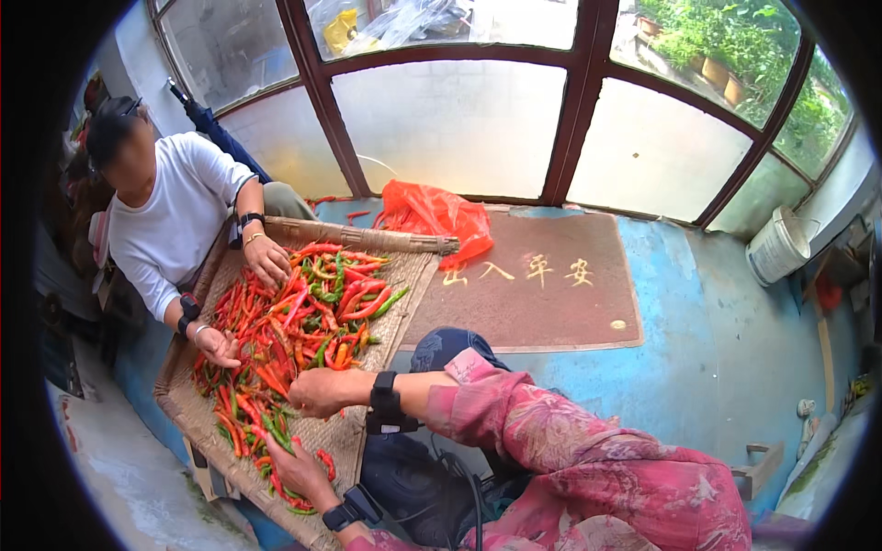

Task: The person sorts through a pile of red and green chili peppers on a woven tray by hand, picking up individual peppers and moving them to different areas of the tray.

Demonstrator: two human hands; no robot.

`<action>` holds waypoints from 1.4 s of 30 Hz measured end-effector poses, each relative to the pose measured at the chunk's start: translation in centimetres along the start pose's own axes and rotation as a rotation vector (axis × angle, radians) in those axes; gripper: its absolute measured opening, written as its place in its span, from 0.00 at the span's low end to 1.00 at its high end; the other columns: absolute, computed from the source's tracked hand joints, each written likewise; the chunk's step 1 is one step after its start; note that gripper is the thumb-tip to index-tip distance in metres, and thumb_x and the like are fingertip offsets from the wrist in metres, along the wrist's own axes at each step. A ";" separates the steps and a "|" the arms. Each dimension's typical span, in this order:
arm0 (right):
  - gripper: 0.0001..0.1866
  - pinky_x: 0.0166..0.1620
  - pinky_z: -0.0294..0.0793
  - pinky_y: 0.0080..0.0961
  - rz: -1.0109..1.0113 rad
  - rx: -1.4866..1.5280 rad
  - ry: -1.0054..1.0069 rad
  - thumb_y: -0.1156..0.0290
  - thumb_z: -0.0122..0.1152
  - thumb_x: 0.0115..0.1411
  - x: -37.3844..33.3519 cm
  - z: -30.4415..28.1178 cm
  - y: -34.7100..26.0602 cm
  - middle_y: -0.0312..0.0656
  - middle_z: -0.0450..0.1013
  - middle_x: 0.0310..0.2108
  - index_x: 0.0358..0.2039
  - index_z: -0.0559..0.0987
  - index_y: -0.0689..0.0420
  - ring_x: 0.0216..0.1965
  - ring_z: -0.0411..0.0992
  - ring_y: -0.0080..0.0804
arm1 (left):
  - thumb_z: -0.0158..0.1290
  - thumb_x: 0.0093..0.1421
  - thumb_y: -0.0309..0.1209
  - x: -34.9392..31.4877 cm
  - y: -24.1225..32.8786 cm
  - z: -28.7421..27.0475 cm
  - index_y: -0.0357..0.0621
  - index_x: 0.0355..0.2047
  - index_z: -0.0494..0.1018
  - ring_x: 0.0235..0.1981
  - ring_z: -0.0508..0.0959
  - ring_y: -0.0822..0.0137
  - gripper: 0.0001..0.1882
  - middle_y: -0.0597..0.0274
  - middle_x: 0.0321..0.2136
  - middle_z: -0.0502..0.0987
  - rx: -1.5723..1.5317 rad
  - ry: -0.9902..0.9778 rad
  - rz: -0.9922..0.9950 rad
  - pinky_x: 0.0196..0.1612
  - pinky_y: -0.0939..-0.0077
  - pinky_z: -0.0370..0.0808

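Note:
Red, orange and green chili peppers [317,308] lie heaped on a woven bamboo tray [386,358] in front of me. My right hand [322,392] is curled above the near side of the heap. Its fingers are closed, and whatever they pinch is hidden behind the hand. Lower down, over the tray's near corner, my left hand [299,472] has its fingers bent around a red-and-green chili pepper [277,432] at the heap's edge. A few red peppers [325,464] lie beside this hand.
A person [175,202] in a white top sits across the tray, both hands on the peppers. Beyond its far right corner lie a red plastic bag [432,213] and a brown doormat [533,294]. A white bucket [777,246] stands at right; a dark umbrella [220,133] leans at left.

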State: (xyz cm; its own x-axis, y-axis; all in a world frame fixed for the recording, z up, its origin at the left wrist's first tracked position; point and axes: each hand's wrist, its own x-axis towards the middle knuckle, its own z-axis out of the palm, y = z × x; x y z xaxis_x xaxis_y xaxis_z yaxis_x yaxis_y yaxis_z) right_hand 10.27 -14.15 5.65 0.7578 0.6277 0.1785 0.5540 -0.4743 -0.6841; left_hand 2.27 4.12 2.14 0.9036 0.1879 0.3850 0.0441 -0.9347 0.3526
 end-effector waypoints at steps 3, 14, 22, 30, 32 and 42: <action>0.09 0.31 0.69 0.41 0.015 0.007 -0.033 0.69 0.55 0.45 -0.2 0.8 0.4 0.52 0.72 0.21 0.24 0.75 0.62 0.29 0.72 0.50 | 0.49 0.57 0.34 -1.2 0.9 0.6 0.43 0.55 0.61 0.42 0.74 0.48 0.25 0.46 0.44 0.73 -0.107 0.014 -0.148 0.41 0.60 0.70; 0.15 0.35 0.70 0.39 -0.053 0.127 -0.066 0.64 0.57 0.51 1.4 3.2 0.3 0.53 0.73 0.25 0.32 0.77 0.65 0.31 0.73 0.48 | 0.46 0.59 0.31 -1.0 1.9 0.8 0.40 0.54 0.58 0.39 0.76 0.50 0.23 0.45 0.37 0.75 -0.535 -0.024 -0.072 0.41 0.61 0.70; 0.14 0.32 0.69 0.44 0.002 0.120 0.209 0.64 0.55 0.52 2.6 6.3 -0.4 0.58 0.70 0.22 0.24 0.74 0.66 0.29 0.71 0.54 | 0.45 0.59 0.31 -1.4 1.5 1.2 0.36 0.51 0.61 0.40 0.74 0.48 0.21 0.40 0.39 0.73 -0.559 0.185 -0.069 0.41 0.61 0.70; 0.14 0.31 0.70 0.45 0.163 -0.100 0.277 0.63 0.53 0.55 2.6 1.6 -1.0 0.55 0.71 0.20 0.31 0.71 0.64 0.26 0.72 0.55 | 0.44 0.60 0.30 -1.3 2.1 1.2 0.37 0.51 0.61 0.31 0.76 0.57 0.19 0.49 0.32 0.75 -0.722 0.091 -0.214 0.36 0.67 0.71; 0.20 0.31 0.70 0.45 0.366 -0.134 0.396 0.61 0.55 0.55 2.6 0.2 -2.0 0.55 0.72 0.21 0.41 0.69 0.63 0.27 0.72 0.54 | 0.44 0.61 0.31 -1.8 1.6 1.3 0.37 0.50 0.61 0.27 0.76 0.60 0.18 0.51 0.28 0.75 -0.721 0.085 -0.246 0.33 0.68 0.72; 0.19 0.31 0.69 0.40 -0.010 0.238 -0.024 0.57 0.54 0.56 1.6 5.0 -1.0 0.53 0.71 0.21 0.26 0.75 0.64 0.25 0.72 0.49 | 0.43 0.61 0.34 -1.5 1.7 0.8 0.35 0.43 0.65 0.25 0.75 0.56 0.15 0.49 0.26 0.74 -0.689 0.083 -0.185 0.30 0.66 0.71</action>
State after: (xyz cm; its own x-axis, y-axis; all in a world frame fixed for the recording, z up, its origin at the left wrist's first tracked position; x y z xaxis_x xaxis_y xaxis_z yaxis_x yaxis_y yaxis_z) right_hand 9.22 -9.63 3.06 0.7426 0.6475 0.1715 0.4628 -0.3110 -0.8301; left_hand 1.35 2.05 1.47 0.8706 0.3727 0.3212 -0.1108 -0.4874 0.8661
